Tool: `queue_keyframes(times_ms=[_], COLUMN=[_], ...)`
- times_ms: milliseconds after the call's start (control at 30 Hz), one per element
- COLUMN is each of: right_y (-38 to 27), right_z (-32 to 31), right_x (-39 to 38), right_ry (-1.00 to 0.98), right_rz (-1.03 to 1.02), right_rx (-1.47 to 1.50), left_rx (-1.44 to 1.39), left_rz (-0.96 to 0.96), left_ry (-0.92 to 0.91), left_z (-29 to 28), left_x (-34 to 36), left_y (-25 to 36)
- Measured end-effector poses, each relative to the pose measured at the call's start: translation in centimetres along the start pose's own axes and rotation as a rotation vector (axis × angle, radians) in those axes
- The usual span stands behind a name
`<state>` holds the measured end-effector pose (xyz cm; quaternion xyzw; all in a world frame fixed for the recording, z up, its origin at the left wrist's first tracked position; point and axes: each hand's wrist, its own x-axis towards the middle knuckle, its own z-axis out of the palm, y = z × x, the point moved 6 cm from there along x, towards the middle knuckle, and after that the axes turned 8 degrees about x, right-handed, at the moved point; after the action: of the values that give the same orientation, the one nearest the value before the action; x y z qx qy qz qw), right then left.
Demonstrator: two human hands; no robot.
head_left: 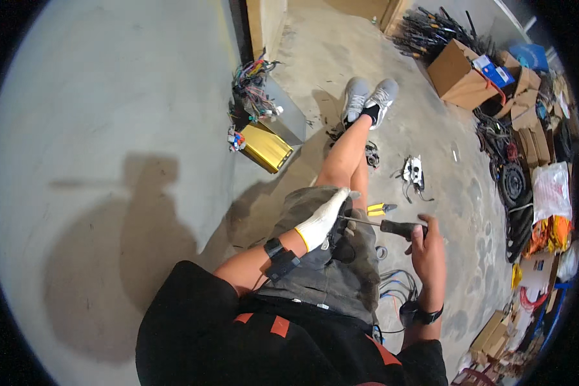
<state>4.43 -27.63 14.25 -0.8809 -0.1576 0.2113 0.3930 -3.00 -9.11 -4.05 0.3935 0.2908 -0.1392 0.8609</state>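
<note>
My left hand (321, 225), in a white glove with a yellow cuff edge, is closed on a dark part (345, 243) resting on my lap; its exact kind I cannot make out. Bare and to the right, my right hand (428, 251) grips the dark handle of a screwdriver (397, 228). The screwdriver's thin shaft points left, and its tip reaches the dark part beside my gloved fingers. Grey shorts lie under both the part and my left hand.
Yellow-handled pliers (381, 209), a tape roll (381, 253), loose cables (399, 283) and a white wired device (413, 171) lie on the floor. Left stands a gold metal box (261, 148) beside bundled wires (254, 90). Cardboard boxes (460, 77) and clutter line the right.
</note>
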Motion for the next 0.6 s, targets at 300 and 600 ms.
queue_keyframes(times_ms=[300, 600], right_y=[0.6, -1.1], right_z=[0.5, 0.0], right_x=[0.3, -0.4], right_ry=[0.025, 0.088], right_rz=[-0.032, -0.161], right_rx=[-0.11, -0.055], left_rx=[-0.084, -0.063], left_rz=[0.01, 0.065], left_ry=[-0.027, -0.028], left_z=[-1.1, -1.1], left_x=[1.3, 2.3], left_y=[-1.2, -1.1])
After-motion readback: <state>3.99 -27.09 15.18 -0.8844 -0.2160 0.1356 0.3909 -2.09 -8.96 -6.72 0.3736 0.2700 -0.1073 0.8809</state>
